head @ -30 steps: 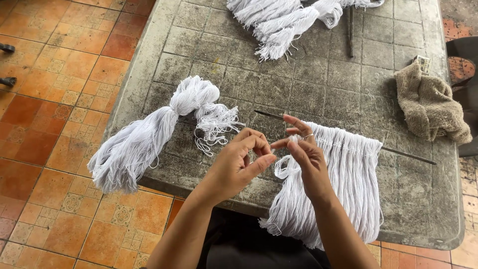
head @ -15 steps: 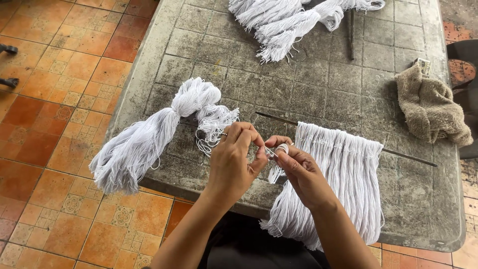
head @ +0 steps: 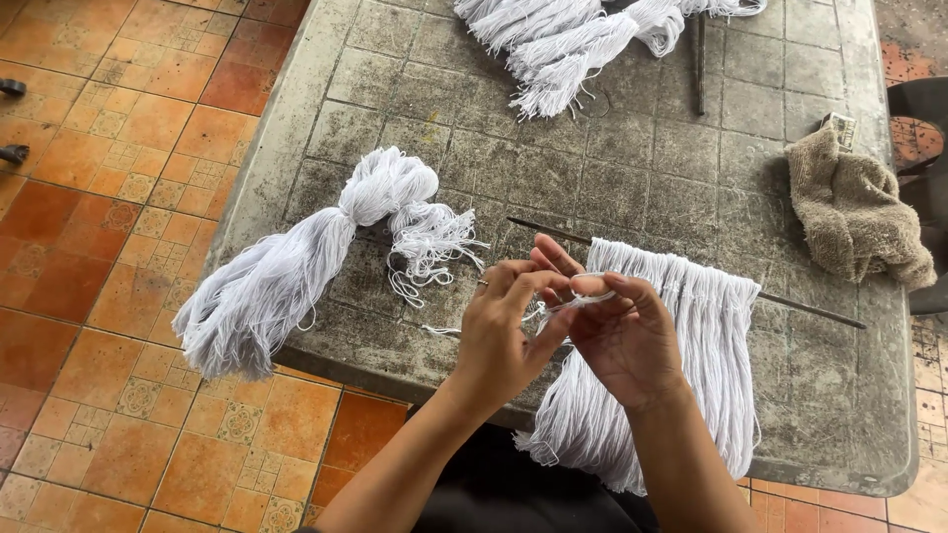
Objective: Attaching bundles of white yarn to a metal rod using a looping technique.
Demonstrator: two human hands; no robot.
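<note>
My left hand (head: 506, 326) and my right hand (head: 622, 331) meet above the near edge of the grey stone table (head: 415, 109), pinching a few white threads (head: 573, 298) between their fingertips. Just behind them a thin dark rod (head: 810, 311) lies across the table with a fringe of white yarn (head: 706, 336) hanging from it over the table's edge. A loose bundle of white yarn (head: 296, 266), knotted near one end, lies to the left of my hands.
Another pile of white yarn (head: 573, 39) lies at the far side beside a dark stick (head: 698, 59). A crumpled beige cloth (head: 854, 207) sits at the right edge. Orange tiled floor (head: 89, 197) surrounds the table; a dark chair (head: 923, 109) stands at right.
My hands have drawn closer together and lowered toward me; the right hand's spread fingers closed onto the threads held with the left.
</note>
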